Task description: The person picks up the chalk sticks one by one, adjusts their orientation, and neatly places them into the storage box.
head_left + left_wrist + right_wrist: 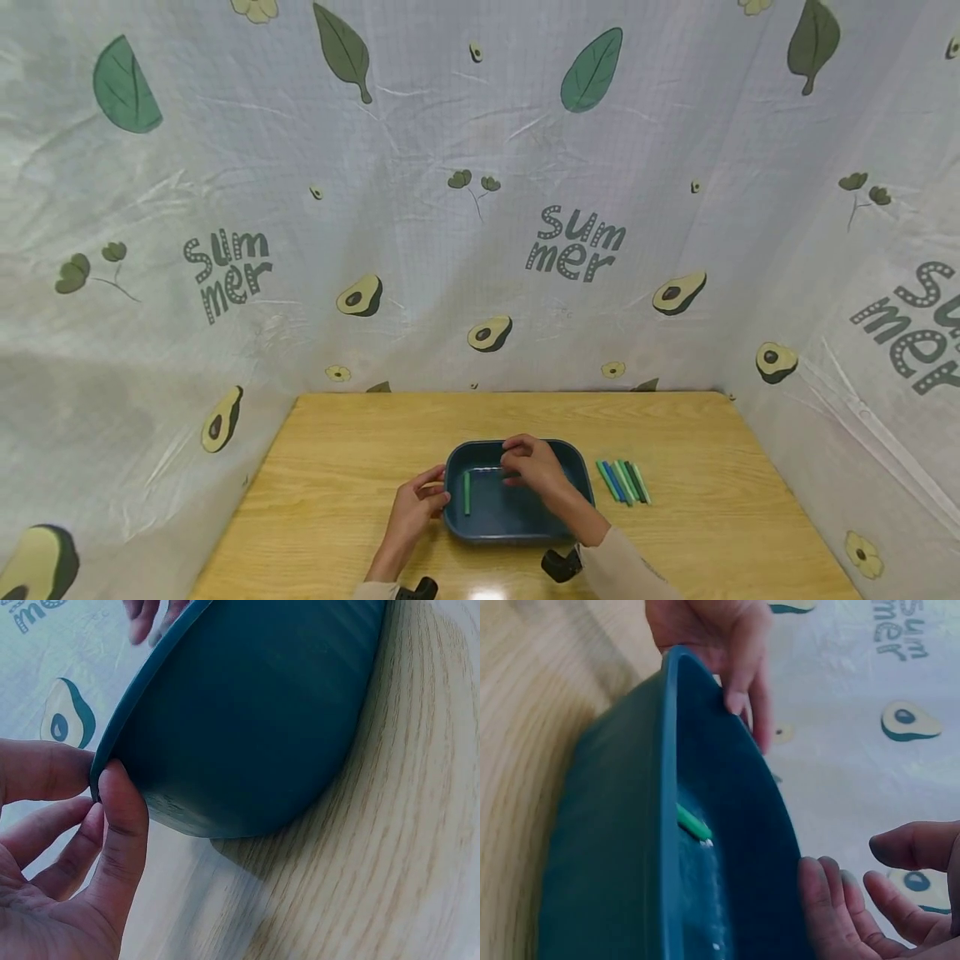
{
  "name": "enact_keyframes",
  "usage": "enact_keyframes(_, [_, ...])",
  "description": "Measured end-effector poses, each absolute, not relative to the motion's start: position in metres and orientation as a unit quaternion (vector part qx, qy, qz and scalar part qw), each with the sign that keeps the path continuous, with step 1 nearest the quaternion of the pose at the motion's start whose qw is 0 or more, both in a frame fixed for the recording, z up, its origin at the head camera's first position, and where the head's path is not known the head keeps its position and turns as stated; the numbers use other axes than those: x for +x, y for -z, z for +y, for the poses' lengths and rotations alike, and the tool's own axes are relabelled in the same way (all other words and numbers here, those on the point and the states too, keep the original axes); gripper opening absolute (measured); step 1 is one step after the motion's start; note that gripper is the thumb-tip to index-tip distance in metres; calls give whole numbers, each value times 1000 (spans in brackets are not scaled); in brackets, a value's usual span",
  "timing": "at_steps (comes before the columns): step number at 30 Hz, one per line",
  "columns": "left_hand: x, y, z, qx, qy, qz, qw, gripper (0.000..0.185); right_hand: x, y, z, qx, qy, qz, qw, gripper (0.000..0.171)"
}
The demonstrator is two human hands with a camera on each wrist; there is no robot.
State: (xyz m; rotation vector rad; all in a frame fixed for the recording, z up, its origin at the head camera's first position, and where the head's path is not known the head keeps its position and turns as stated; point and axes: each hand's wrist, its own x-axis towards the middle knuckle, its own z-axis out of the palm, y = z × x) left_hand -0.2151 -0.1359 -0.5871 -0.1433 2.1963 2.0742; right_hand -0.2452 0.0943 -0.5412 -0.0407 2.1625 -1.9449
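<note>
Head view: we see a dark blue tray [517, 521] near the front edge of the wooden counter [337, 467], about midway along it. One green stick [467, 492] lies inside, towards the tray's left wall. A bundle of green and blue sticks [623, 481] lies on the counter just right of the tray. The left hand [417, 504] is at the tray's left rim; the right hand [531, 463] hovers over the tray interior, fingers curled, apparently pinching a thin stick [491, 470], though it is too small to be sure.

Left wrist view: the left grip pinches the rim of the tray [255, 727] between thumb [124, 817] and forefinger, steadying it.

Right wrist view: the green stick [693, 823] rests on the tray floor; the far left hand [712, 637] holds the rim. The right hand [870, 900] shows loosely curled fingers; we cannot tell here what they hold.

Our judgement: the step in hand is moving sticks from the bundle into the tray, one by one. Next move calls for letting the stick down beside the first, then reaching right to the bundle
</note>
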Motion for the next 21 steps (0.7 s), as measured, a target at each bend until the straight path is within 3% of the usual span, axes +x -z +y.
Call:
enact_keyframes(13, [-217,586,-137,-46,-688,722,53,53,-238,519,139,18,682,731,21,26])
enact_keyframes(21, [-212,582,-137,-31,-699,712,58,53,-228,514,174,44,677,735,-5,31])
